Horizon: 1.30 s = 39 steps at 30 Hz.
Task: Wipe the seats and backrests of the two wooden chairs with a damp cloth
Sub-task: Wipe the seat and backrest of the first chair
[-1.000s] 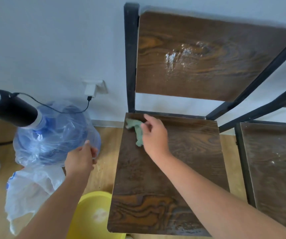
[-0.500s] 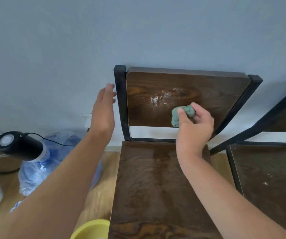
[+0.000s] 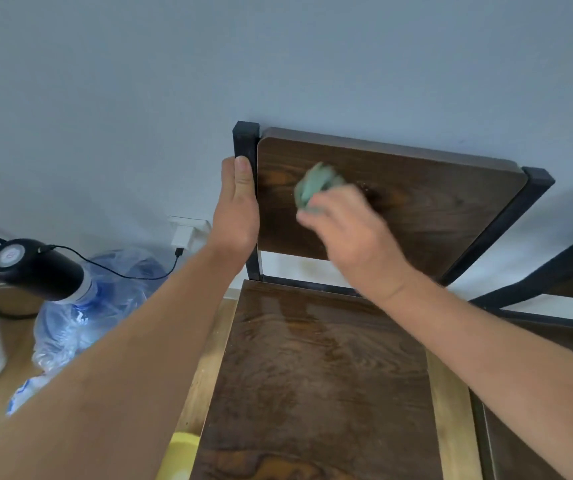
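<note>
Fingers of the right hand (image 3: pixel 354 233) are closed around a small crumpled pale green cloth (image 3: pixel 314 185), which they press against the dark brown wood-grain backrest panel (image 3: pixel 416 202) of the nearer chair. The cloth and the fingertips are blurred, so I cannot say exactly how many fingers hold it, but the hand seems to be in a wiping stroke. The cloth touches the left upper part of the panel. The long axis of the panel runs from left to right, so most of the unwiped length probably lies to the right of the cloth, and the right hand is the nearer one to it.

The left hand (image 3: pixel 238 209) grips the black metal post (image 3: pixel 245 143) at the left edge of the backrest, with the thumb on the front face and the other fingers hidden behind it; I judge it steadies the chair. Below the hands lies the dark brown wooden seat (image 3: pixel 312 375), with a wet shine on it. The second chair (image 3: pixel 555 271) stands just beside it on the right and is only partly in view.

To the left, on the floor, stands a blue water bottle wrapped in clear plastic (image 3: pixel 81 317) with a black pump head (image 3: pixel 32 268) on top. A white charger (image 3: pixel 183 237) sits in the wall socket. No brand or writing can be read anywhere.
</note>
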Motion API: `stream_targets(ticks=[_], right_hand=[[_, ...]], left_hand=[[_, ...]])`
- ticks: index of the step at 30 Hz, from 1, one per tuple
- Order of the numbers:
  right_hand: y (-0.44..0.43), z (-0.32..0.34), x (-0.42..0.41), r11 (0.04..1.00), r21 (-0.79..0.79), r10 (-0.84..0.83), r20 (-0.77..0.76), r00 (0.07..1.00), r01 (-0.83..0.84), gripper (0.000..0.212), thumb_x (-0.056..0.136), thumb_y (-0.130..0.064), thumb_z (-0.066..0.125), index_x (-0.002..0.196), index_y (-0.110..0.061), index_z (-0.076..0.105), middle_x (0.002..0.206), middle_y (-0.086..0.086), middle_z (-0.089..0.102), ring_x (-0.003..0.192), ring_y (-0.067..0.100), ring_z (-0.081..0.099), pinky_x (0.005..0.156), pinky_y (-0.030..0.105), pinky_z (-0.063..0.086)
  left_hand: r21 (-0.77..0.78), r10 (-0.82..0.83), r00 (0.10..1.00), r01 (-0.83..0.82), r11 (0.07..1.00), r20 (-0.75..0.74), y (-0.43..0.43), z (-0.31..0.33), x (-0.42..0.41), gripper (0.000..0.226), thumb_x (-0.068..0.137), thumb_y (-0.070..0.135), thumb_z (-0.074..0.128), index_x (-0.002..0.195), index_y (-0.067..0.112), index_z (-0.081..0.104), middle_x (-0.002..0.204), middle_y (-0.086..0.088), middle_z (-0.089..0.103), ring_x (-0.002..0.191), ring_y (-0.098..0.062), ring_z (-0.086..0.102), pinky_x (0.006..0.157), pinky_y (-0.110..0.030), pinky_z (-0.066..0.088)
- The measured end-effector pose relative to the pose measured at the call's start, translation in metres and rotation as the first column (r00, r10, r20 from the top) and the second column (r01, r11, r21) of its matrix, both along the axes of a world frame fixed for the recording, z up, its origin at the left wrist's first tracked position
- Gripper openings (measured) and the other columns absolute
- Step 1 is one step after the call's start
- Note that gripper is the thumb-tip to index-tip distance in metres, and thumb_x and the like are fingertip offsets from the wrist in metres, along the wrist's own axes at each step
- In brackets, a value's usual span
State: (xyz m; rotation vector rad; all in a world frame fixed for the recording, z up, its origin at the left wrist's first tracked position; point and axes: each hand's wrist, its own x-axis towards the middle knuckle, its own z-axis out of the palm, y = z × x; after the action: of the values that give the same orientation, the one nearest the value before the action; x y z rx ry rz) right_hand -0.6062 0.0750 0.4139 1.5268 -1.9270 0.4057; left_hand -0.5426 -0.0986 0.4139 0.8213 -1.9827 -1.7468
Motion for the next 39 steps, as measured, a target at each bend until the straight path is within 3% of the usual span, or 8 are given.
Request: stream_targets(ticks=[3, 10, 16, 22, 27, 31, 34, 39], right_hand=[[0.017, -0.021, 0.015, 0.849, 0.527, 0.052, -0.017, 0.998, -0.036, 0.026, 0.103, 0.000, 0.050, 0.115, -0.003, 0.073, 0.112, 0.012, 0.071, 0.107, 0.029, 0.066, 0.094, 0.036, 0.056], [-0.006, 0.030, -0.012, 0.953, -0.265, -0.093, 0.194, 0.977, 0.143, 0.017, 0.102, -0.003, 0.060, 0.103, 0.002, 0.076, 0.100, 0.020, 0.066, 0.096, 0.030, 0.055, 0.092, 0.024, 0.046], [0.002, -0.017, 0.015, 0.810, 0.577, 0.046, 0.119, 0.992, -0.107, 0.017, 0.101, -0.004, 0.057, 0.109, -0.007, 0.072, 0.107, 0.009, 0.066, 0.106, 0.027, 0.060, 0.088, 0.031, 0.053], [-0.046, 0.017, 0.005, 0.992, -0.115, -0.031, 0.169, 0.985, 0.051, 0.015, 0.100, 0.002, 0.059, 0.102, 0.002, 0.075, 0.099, 0.019, 0.067, 0.094, 0.032, 0.058, 0.087, 0.035, 0.052], [-0.048, -0.018, 0.039, 0.838, 0.541, 0.032, 0.073, 0.997, -0.067, 0.034, 0.099, -0.001, 0.041, 0.107, -0.009, 0.072, 0.111, 0.008, 0.066, 0.110, 0.027, 0.059, 0.093, 0.033, 0.052], [-0.013, 0.022, 0.007, 0.986, -0.057, -0.128, 0.340, 0.932, 0.157, 0.020, 0.099, -0.009, 0.057, 0.100, 0.000, 0.074, 0.094, 0.001, 0.058, 0.092, 0.008, 0.056, 0.083, 0.016, 0.047], [0.031, 0.038, -0.013, 0.834, -0.326, -0.330, 0.355, 0.875, 0.446, 0.009, 0.099, -0.006, 0.061, 0.098, -0.006, 0.070, 0.096, 0.001, 0.049, 0.090, 0.006, 0.049, 0.081, 0.009, 0.038], [0.055, -0.026, 0.024, 0.892, 0.389, -0.326, 0.204, 0.923, 0.229, 0.021, 0.079, 0.008, 0.081, 0.097, 0.000, 0.075, 0.096, 0.014, 0.063, 0.089, 0.031, 0.061, 0.070, 0.037, 0.057]], left_hand=[[-0.013, 0.014, 1.000, -0.014, 1.000, -0.007, 0.001, -0.001, -0.001, 0.042, 0.112, 0.055, 0.018, 0.120, 0.026, 0.047, 0.101, 0.014, 0.054, 0.096, 0.001, 0.054, 0.104, -0.038, 0.043], [0.026, -0.048, 0.998, 0.049, 0.998, -0.040, -0.010, -0.006, 0.000, 0.035, 0.112, 0.053, 0.024, 0.108, 0.032, 0.051, 0.100, 0.015, 0.054, 0.085, 0.016, 0.054, 0.091, -0.024, 0.045], [0.104, -0.115, 0.991, 0.122, 0.987, -0.073, -0.018, -0.007, 0.004, 0.033, 0.111, 0.055, 0.032, 0.105, 0.034, 0.056, 0.102, 0.012, 0.060, 0.096, -0.004, 0.056, 0.094, -0.031, 0.048], [0.118, -0.139, 0.985, 0.151, 0.981, -0.101, -0.021, -0.007, 0.004, 0.034, 0.106, 0.059, 0.035, 0.102, 0.034, 0.058, 0.093, 0.018, 0.065, 0.092, -0.003, 0.062, 0.092, -0.032, 0.054], [0.090, -0.108, 0.990, 0.117, 0.989, -0.094, -0.020, -0.006, 0.006, 0.032, 0.109, 0.055, 0.035, 0.100, 0.036, 0.059, 0.091, 0.019, 0.061, 0.091, -0.003, 0.056, 0.087, -0.028, 0.047], [0.116, -0.109, 0.988, 0.121, 0.986, -0.107, -0.022, -0.008, 0.006, 0.036, 0.109, 0.056, 0.036, 0.111, 0.030, 0.060, 0.103, 0.013, 0.065, 0.099, -0.005, 0.061, 0.096, -0.035, 0.054], [0.099, -0.104, 0.990, 0.113, 0.989, -0.093, -0.022, -0.011, 0.006, 0.039, 0.107, 0.061, 0.033, 0.113, 0.033, 0.059, 0.108, 0.011, 0.063, 0.103, -0.009, 0.059, 0.102, -0.038, 0.052], [0.110, -0.085, 0.994, 0.093, 0.990, -0.072, -0.021, -0.011, 0.005, 0.033, 0.108, 0.060, 0.031, 0.106, 0.039, 0.056, 0.103, 0.013, 0.058, 0.098, -0.008, 0.055, 0.095, -0.037, 0.048]])
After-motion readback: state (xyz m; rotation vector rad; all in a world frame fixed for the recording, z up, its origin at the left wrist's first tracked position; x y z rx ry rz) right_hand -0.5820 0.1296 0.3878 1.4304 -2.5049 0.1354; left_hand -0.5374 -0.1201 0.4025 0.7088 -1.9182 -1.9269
